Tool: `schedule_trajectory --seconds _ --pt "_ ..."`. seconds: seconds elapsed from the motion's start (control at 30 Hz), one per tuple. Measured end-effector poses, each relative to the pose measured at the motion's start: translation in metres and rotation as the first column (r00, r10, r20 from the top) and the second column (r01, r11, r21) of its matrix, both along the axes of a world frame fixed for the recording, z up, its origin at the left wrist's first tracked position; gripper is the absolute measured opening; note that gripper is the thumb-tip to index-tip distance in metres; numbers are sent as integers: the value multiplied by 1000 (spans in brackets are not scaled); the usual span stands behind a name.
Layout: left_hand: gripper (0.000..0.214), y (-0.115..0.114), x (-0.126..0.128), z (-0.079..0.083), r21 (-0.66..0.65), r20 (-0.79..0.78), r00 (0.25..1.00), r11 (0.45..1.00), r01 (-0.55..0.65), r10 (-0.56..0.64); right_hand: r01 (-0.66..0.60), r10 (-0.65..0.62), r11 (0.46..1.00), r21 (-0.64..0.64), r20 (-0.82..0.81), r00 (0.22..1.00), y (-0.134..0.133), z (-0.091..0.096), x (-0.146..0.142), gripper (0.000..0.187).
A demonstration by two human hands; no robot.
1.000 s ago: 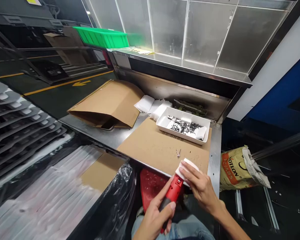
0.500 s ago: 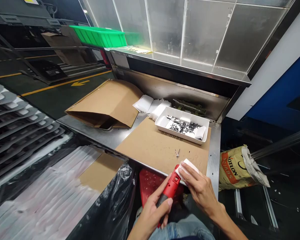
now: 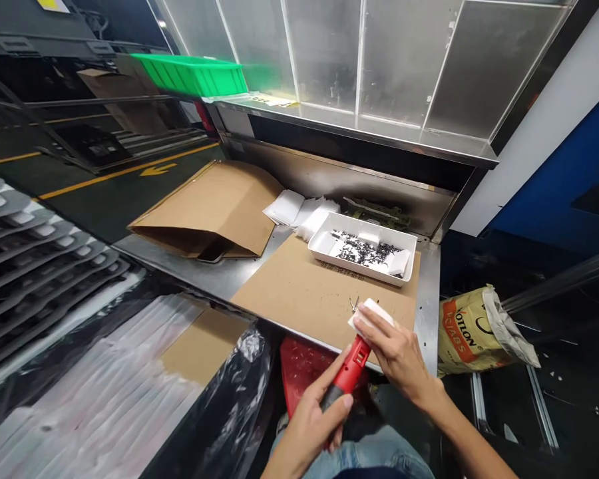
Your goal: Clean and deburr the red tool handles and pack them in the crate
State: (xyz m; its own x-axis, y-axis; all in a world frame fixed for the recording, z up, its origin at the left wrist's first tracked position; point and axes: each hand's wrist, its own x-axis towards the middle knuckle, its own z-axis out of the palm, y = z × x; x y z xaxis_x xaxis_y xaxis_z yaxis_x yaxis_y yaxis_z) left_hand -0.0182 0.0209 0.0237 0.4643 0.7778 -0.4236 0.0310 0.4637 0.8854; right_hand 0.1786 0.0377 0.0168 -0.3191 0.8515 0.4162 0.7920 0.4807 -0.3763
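Fingers of your left hand (image 3: 315, 420) wrap the dark end of the red tool (image 3: 352, 370), whose long axis slants forward and rightward toward the worktop (image 3: 244, 269), meeting a white pad (image 3: 381, 309) gripped in your right hand (image 3: 394, 349).

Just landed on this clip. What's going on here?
A person's left hand grips a red-and-black handheld tool, while the right hand holds a white pad at its far end. Beyond them, a white tray with small black pieces sits on a cardboard sheet.
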Motion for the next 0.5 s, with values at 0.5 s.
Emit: schedule_trajectory --seconds 0.5 --pt "91 2 -2 -5 -4 26 997 998 -68 68 18 -17 1000 13 -51 999 7 -5 -3 37"
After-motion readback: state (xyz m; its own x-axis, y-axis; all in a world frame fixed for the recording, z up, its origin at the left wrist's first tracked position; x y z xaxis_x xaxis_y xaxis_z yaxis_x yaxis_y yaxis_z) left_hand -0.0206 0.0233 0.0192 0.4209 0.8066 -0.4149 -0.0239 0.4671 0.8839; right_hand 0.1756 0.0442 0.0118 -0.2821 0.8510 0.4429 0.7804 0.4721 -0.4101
